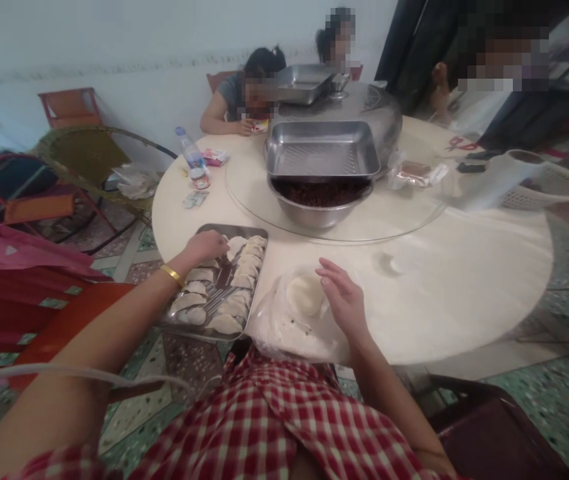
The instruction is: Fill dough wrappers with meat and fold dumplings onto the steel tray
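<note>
My left hand (207,247), with a gold bracelet on the wrist, reaches over the far end of a metal tray (263,267). Its fingers are bent together at the edge of a pale dumpling (236,247). Folded dumplings lie in rows along both sides of the tray, with bare metal between them. My right hand (344,297) is open, fingers stretched out, just right of a stack of round dumpling wrappers (304,295). The wrappers rest on a clear plastic bag (272,320) near the table's front edge.
A metal bowl of dark filling (322,213) stands on the glass turntable, partly under an empty rectangular tray (323,150). A bottle (191,150) and small jar (199,177) stand left. A white basket (544,193) and red scissors (462,143) lie right. Several people are around the table.
</note>
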`<state>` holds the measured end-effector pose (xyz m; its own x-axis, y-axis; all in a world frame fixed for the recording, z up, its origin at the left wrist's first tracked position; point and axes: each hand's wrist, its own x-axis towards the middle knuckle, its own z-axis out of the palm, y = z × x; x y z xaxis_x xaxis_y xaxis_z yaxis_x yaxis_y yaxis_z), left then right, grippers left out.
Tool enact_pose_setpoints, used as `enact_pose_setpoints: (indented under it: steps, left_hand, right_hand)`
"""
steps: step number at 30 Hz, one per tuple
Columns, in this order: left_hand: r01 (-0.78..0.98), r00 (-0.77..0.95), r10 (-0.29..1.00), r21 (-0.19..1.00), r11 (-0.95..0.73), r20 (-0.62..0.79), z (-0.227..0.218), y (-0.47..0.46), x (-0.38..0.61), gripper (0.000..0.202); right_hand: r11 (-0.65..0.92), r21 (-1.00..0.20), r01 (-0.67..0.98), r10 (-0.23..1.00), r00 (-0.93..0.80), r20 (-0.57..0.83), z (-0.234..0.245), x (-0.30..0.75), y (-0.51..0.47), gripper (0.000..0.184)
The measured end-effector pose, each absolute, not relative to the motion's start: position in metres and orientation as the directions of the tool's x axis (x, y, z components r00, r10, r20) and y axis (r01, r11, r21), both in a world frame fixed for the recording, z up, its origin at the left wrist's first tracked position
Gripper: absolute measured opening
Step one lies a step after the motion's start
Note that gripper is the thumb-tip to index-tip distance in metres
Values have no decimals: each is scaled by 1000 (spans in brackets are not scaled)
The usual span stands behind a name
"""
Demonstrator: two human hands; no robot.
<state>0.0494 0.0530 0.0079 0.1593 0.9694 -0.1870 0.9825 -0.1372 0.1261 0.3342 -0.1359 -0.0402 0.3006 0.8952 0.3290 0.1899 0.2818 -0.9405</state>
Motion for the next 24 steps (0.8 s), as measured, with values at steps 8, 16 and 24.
enact_pose_setpoints:
  steps: [8,16,24]
  left_hand:
    - [982,141,949,-79,-169,-281,14,41,51,35]
    - [973,167,960,-120,-198,-226,2,24,60,32]
    - [970,189,969,-122,-209,-159,12,16,59,39]
  right_hand:
    - [283,-939,197,896,296,332,-42,335,-135,19]
    - [284,-932,226,890,299,344,-40,334,-135,19]
    - [309,-887,342,863,290,413,-37,335,-139,19]
